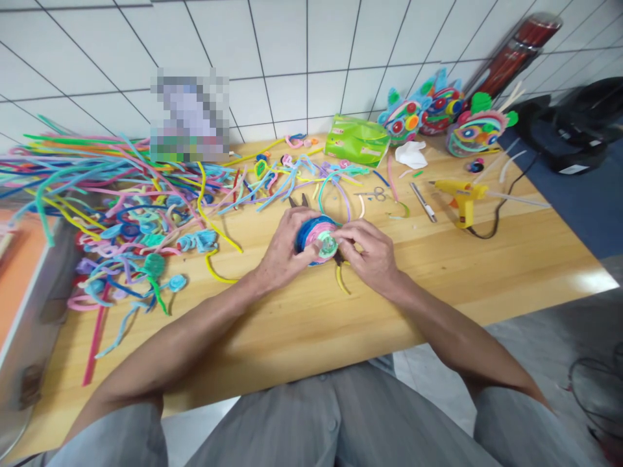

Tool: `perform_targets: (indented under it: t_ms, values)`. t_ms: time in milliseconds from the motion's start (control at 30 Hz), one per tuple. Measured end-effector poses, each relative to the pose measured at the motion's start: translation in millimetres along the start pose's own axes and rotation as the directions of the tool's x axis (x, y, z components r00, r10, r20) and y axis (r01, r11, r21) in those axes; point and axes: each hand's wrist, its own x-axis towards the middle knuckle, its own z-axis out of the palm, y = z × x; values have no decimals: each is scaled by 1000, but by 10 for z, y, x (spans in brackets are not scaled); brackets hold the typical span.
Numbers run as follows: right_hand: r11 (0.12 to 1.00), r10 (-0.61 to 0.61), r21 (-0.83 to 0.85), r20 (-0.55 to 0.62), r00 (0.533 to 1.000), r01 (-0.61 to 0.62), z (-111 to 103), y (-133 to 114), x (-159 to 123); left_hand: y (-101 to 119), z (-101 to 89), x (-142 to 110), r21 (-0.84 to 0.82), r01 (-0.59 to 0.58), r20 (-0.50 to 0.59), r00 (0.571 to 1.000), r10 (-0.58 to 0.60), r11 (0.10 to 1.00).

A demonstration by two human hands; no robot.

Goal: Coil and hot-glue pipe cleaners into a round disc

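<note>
My left hand (285,250) is closed around a round piece (316,231) wound with pipe cleaners in rings of blue, pink and mint green, with a clear centre facing up. At the rim of that centre, my right hand (367,253) pinches the mint-green pipe cleaner winding; the fingertips partly hide it. A pale teal strand (322,189) loops up behind the piece. Beneath it lie pliers, with a yellow handle (342,279) showing on the near side and dark metal tips beyond.
Many loose pipe cleaners (141,168) are heaped at left. Small scissors (377,194), a utility knife (423,202) and a yellow glue gun (462,198) with a cord lie right. Behind are a green tissue pack (357,139), decorated figures (406,120) and a red flask (520,48).
</note>
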Motion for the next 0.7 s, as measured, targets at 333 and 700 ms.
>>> perform_targets:
  t_ms: [333,700]
  values:
    - [1000,0,-27,-1,1000,0,19,24,-15,59,-68,9,50,-89,86,993,84,995]
    - [1000,-2,22,41,999,1,19,25,-26,54,-122,36,80,-92,157,985,79,992]
